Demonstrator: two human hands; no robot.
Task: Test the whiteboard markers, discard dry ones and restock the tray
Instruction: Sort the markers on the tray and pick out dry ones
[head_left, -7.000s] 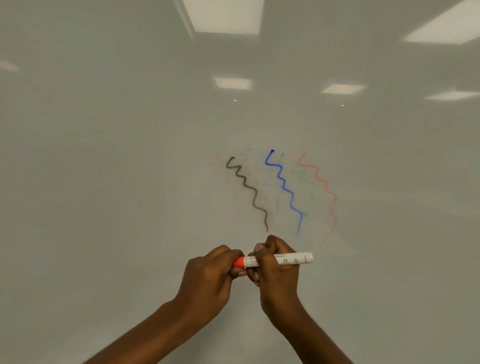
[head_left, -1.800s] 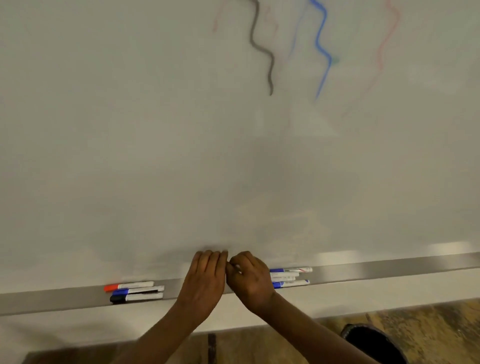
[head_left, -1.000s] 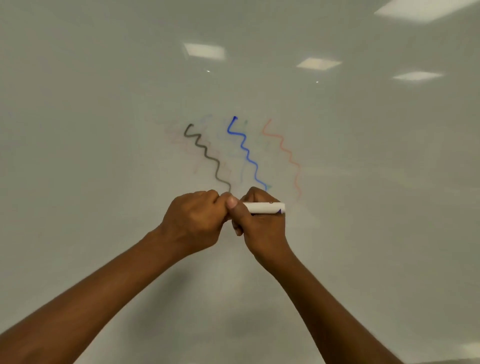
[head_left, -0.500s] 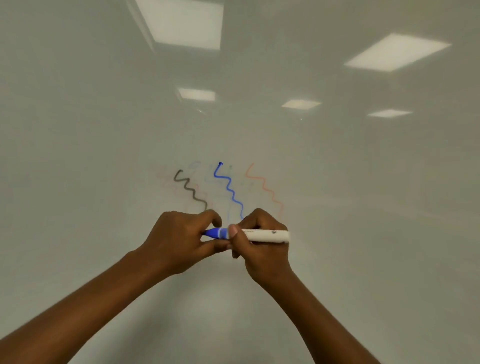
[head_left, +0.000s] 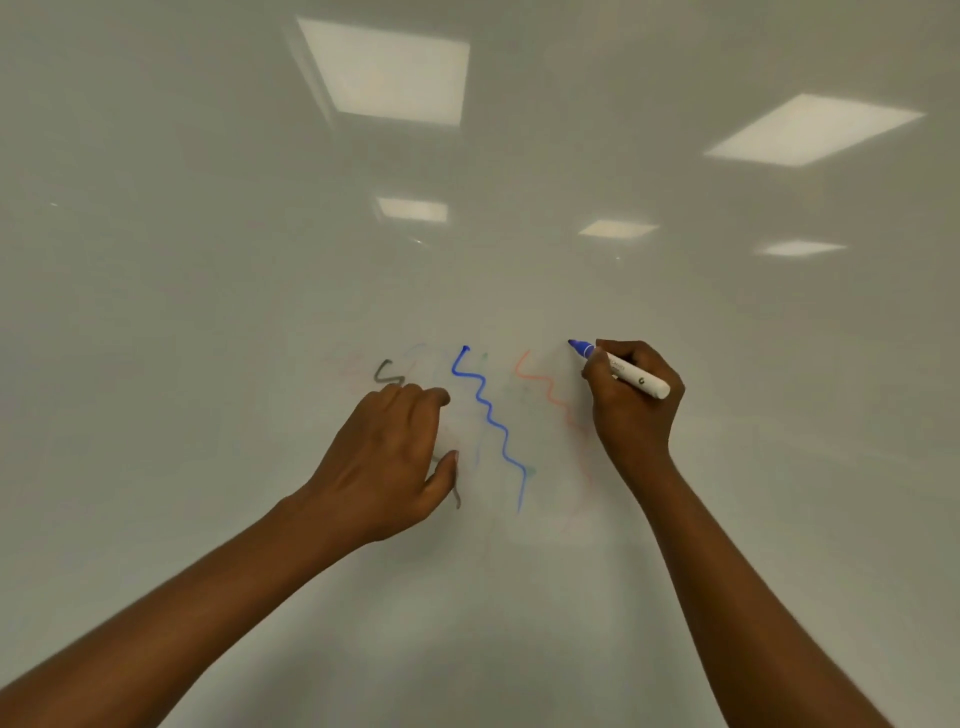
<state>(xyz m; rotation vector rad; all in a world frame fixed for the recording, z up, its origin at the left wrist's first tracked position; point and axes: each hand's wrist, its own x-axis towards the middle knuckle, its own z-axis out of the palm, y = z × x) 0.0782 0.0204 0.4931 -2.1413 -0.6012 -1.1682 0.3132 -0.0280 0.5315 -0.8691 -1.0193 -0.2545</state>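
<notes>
Parking the left hand (head_left: 384, 457) against the whiteboard (head_left: 208, 312) at the left, over the black squiggle (head_left: 389, 381), fingers curled. Cannot tell whether the cap sits inside: out of sight now, after being tugged off half a second back. Passing the bold blue squiggle (head_left: 489, 413), then the faint orange squiggle (head_left: 549, 395). Gripping the blue marker (head_left: 636, 378) pen-style in the right hand (head_left: 631, 410), bare tip swung up to the board just right of the orange line's top, touching or nearly so. No fresh mark there yet. Uncapping done, then. Looks set for this marker's test stroke, ready to judge keep or discard from the ink.
</notes>
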